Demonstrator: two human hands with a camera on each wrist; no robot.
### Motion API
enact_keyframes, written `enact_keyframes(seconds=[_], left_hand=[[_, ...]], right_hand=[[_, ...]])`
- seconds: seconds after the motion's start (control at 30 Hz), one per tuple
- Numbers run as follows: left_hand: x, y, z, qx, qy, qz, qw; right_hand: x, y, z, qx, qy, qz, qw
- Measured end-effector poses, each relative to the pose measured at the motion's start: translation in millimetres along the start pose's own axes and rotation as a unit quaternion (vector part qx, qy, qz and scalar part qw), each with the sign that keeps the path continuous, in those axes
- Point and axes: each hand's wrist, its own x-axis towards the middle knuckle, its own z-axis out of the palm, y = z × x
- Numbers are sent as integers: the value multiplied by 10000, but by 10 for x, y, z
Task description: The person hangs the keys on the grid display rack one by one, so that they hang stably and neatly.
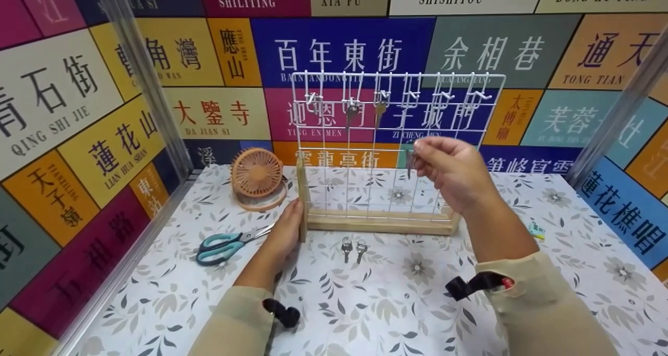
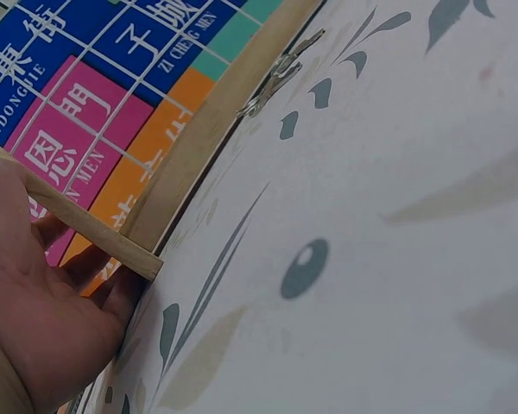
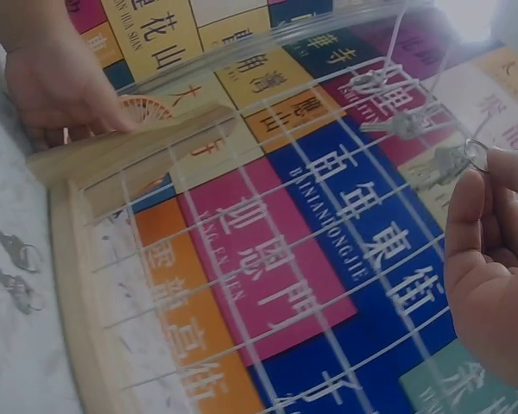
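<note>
My right hand (image 1: 456,170) is raised before the grid of a white wire rack (image 1: 399,75) and pinches a key (image 1: 409,164). In the right wrist view, thumb and finger hold its small metal ring (image 3: 476,157). The left hand (image 1: 286,228) grips the rack's wooden end post (image 1: 302,204) near its foot; the left wrist view shows fingers (image 2: 88,266) behind the post. Along the top, hooks (image 1: 442,99) line the grid. Keys (image 1: 352,110) hang from the hooks on its left side. Two more keys (image 1: 347,250) with rings lie on the cloth before the wooden base (image 1: 381,224).
An orange fan (image 1: 257,173) stands left of the rack. Teal-handled scissors (image 1: 222,247) lie beside my left hand, blades toward it. A small green-and-white packet (image 1: 536,230) is at the right. Panels with printed signs (image 1: 344,43) rise behind the leaf-patterned tablecloth (image 1: 376,314).
</note>
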Motion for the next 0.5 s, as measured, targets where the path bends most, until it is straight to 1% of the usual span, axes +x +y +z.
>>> enact_keyframes(seconds=[0.07,0.13,0.2,0.27,0.37,0.5], left_hand=[[1,-10,1,-21,-18,128,9999],[2,-22,-1,-55,-32,257,9996],[7,-31,-2,-86,-45,308,9995],[11,-35,-4,-119,-48,310,9994],[21,-35,-2,-104,-46,303,9995],[19,-1,2,-12,-33,100,9999]], right_hand=[[26,-110,29,213,56,-75,9997],[65,-200,63,565,155,-126,9982],[110,-274,97,828,314,-158,9959],[155,-330,128,1042,447,-165,9934],[215,-385,158,1146,564,-161,9917],[257,-426,174,1158,620,-112,9913]])
